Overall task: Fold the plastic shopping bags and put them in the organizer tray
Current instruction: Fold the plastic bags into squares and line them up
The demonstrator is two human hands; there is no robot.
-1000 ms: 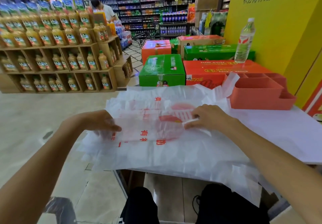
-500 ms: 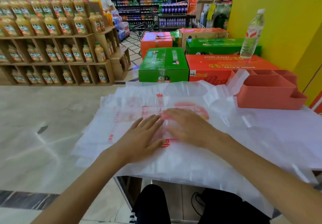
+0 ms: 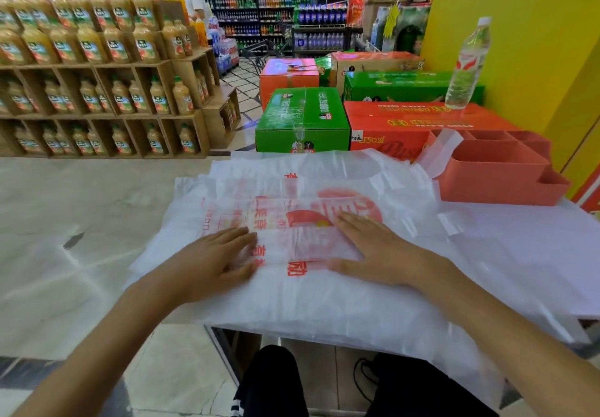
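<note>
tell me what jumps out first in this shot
Two flat hands, the left hand and right hand, press on a stack of white plastic bags with red print, front and centre. Beyond it to the right sits an orange organizer tray.

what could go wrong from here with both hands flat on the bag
The folded bag is only pressed flat by the left hand and right hand; slick plastic may spring open once released. The pile of bags overhangs the table's near edge, so a push might slide some off. A bag handle draped against the organizer tray could snag there.
</note>
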